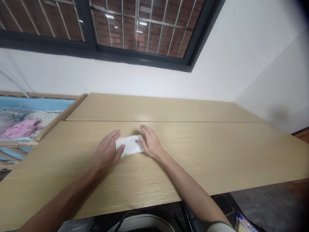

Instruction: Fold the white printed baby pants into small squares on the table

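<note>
A small white folded cloth with a faint print (129, 145) lies flat on the light wooden table (193, 154), near its middle. My left hand (107, 150) rests on the cloth's left end, fingers stretched out and flat, thumb on the fabric. My right hand (150, 142) presses on the cloth's right end, fingers also extended and lying flat. Both hands cover the ends, so only the cloth's middle shows.
A wooden cot (36, 129) with blue lining and pink clothes stands at the table's left edge. A white wall and a barred window (135, 29) lie behind. Below the table's near edge a dark chair (188, 216) and a pale rounded object (142, 224) show.
</note>
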Action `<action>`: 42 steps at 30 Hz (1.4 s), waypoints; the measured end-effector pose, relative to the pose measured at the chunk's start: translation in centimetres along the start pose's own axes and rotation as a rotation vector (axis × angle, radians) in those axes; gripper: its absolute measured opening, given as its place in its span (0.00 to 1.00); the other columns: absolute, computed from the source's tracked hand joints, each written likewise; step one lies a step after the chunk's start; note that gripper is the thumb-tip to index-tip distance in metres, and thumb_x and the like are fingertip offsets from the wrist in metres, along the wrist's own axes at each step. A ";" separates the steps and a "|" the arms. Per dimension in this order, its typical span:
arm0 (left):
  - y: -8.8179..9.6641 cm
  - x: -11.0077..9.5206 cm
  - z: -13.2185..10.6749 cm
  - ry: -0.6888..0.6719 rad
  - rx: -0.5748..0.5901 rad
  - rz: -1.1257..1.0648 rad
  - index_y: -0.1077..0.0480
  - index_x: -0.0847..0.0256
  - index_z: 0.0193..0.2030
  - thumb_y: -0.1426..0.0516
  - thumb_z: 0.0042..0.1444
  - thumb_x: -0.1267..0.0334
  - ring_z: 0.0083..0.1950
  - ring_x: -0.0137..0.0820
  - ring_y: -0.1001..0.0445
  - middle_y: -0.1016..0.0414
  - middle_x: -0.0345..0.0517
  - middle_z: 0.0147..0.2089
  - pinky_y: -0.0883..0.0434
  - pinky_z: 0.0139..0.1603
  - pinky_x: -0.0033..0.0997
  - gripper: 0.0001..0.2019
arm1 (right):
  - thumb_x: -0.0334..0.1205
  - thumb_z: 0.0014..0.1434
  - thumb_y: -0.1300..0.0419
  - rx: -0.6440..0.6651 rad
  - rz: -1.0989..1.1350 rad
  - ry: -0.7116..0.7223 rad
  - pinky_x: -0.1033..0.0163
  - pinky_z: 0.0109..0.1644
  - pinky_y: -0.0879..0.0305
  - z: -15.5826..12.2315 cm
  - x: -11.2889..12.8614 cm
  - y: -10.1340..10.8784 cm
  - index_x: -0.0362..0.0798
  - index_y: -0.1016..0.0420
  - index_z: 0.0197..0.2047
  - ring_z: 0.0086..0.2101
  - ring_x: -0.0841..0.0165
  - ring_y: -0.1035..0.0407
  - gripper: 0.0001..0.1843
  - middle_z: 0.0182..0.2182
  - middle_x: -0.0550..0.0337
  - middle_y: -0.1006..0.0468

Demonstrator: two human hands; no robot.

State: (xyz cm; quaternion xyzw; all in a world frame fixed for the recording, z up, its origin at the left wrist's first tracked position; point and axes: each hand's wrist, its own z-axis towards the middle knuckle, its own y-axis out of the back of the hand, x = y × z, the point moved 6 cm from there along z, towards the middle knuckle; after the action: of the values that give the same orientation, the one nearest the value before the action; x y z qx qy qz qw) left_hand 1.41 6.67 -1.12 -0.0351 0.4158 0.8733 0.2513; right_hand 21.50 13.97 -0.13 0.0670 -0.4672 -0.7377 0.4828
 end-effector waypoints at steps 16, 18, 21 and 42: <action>-6.1 -0.8 -3.3 -0.094 0.261 0.090 0.63 0.72 0.78 0.55 0.71 0.44 0.79 0.53 0.54 0.52 0.73 0.77 0.45 0.75 0.59 0.41 | 0.51 0.76 0.57 0.379 -0.078 0.136 0.46 0.77 0.55 -0.7 1.6 -5.2 0.43 0.48 0.76 0.73 0.60 0.54 0.32 0.73 0.46 0.44; -6.2 0.1 -3.5 -0.051 0.267 0.104 0.62 0.73 0.78 0.55 0.70 0.42 0.79 0.55 0.53 0.52 0.75 0.77 0.43 0.74 0.60 0.42 | 0.53 0.76 0.57 0.391 -0.066 0.106 0.45 0.77 0.56 -0.7 1.1 -4.9 0.44 0.49 0.76 0.74 0.59 0.54 0.34 0.74 0.46 0.45; -6.4 1.3 -3.5 0.001 0.272 0.118 0.58 0.76 0.76 0.56 0.70 0.41 0.78 0.56 0.49 0.47 0.78 0.75 0.42 0.73 0.61 0.42 | 0.55 0.76 0.58 0.391 -0.055 0.070 0.45 0.77 0.57 -0.8 -0.1 -4.5 0.45 0.50 0.77 0.74 0.58 0.56 0.35 0.74 0.47 0.47; -4.4 0.5 -1.7 -0.047 0.225 -0.066 0.36 0.56 0.66 0.50 0.70 0.55 0.74 0.44 0.39 0.37 0.56 0.73 0.37 0.70 0.51 0.21 | 0.54 0.71 0.45 0.207 0.090 0.058 0.39 0.69 0.43 -0.7 -2.1 -2.2 0.48 0.34 0.67 0.65 0.52 0.39 0.28 0.64 0.43 0.31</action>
State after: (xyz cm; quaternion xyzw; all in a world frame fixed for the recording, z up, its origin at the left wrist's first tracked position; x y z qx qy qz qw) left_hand 2.80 7.89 -5.49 -0.0001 0.5040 0.8129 0.2920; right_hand 21.60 15.37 -2.95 0.1170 -0.5292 -0.6608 0.5192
